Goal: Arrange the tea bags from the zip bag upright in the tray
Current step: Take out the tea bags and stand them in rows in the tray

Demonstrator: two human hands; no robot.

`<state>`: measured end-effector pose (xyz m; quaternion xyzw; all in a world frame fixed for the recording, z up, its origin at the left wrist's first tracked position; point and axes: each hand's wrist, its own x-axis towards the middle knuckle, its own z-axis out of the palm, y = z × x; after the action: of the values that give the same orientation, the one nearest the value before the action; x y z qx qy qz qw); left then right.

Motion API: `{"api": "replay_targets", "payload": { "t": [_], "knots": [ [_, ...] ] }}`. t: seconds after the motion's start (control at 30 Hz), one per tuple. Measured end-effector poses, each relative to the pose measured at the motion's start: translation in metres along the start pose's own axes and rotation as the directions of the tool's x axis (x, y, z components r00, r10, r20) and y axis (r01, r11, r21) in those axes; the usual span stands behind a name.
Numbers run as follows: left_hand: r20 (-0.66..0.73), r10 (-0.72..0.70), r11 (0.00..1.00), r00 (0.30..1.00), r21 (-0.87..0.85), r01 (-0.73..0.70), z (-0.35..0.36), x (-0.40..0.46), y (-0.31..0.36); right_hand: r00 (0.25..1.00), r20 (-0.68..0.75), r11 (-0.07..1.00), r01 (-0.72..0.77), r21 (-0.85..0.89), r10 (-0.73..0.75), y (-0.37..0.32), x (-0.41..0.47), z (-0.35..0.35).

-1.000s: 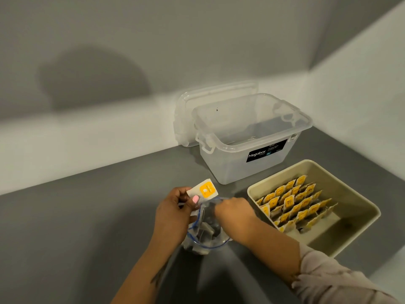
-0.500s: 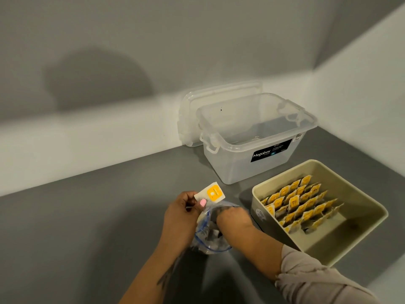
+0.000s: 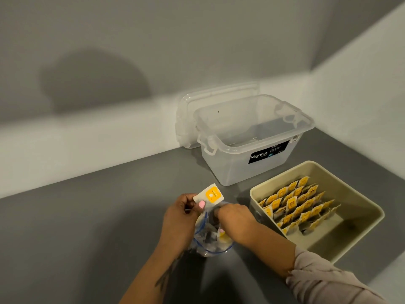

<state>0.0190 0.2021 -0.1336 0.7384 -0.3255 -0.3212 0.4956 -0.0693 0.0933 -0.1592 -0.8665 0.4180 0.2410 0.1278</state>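
Right hand (image 3: 235, 220) digs deeper into zip bag (image 3: 210, 240), grip hidden; left hand (image 3: 182, 216) still pinches a tea bag (image 3: 209, 194), tray (image 3: 359, 238) next.

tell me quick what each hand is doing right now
Left hand: pinching a tea bag.
Right hand: reaching into the zip bag; grip hidden.

surface: grey counter (image 3: 87, 227) | on it: zip bag (image 3: 210, 242), beige tray (image 3: 359, 235), clear box (image 3: 252, 163) (lid off)
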Motion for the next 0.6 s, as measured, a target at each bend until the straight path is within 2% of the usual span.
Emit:
{"api": "replay_targets", "payload": {
  "t": [0.07, 0.17, 0.27, 0.43, 0.6],
  "knots": [
    [0.002, 0.006, 1.000, 1.000, 0.004, -0.006, 0.000, 0.001, 0.000, 0.999, -0.019, 0.999, 0.034, -0.006, -0.034, 0.004, -0.007, 0.000],
    [0.002, 0.011, 1.000, 1.000, 0.002, -0.011, -0.001, 0.002, 0.000, 0.969, -0.180, 0.985, 0.170, -0.020, -0.171, 0.010, -0.022, 0.002],
    [-0.011, 0.006, 1.000, 1.000, -0.006, -0.006, -0.002, 0.005, 0.000, 0.936, -0.251, 0.965, 0.262, 0.031, -0.246, 0.016, -0.033, -0.002],
    [-0.018, -0.019, 0.998, 1.000, -0.059, 0.018, -0.004, 0.008, 0.001, 0.922, -0.304, 0.909, 0.325, 0.263, -0.242, 0.024, -0.039, -0.009],
    [-0.021, -0.057, 0.983, 0.998, -0.177, 0.053, -0.006, 0.011, 0.005, 0.919, -0.353, 0.749, 0.359, 0.557, -0.178, 0.037, -0.045, -0.020]
  ]
}}
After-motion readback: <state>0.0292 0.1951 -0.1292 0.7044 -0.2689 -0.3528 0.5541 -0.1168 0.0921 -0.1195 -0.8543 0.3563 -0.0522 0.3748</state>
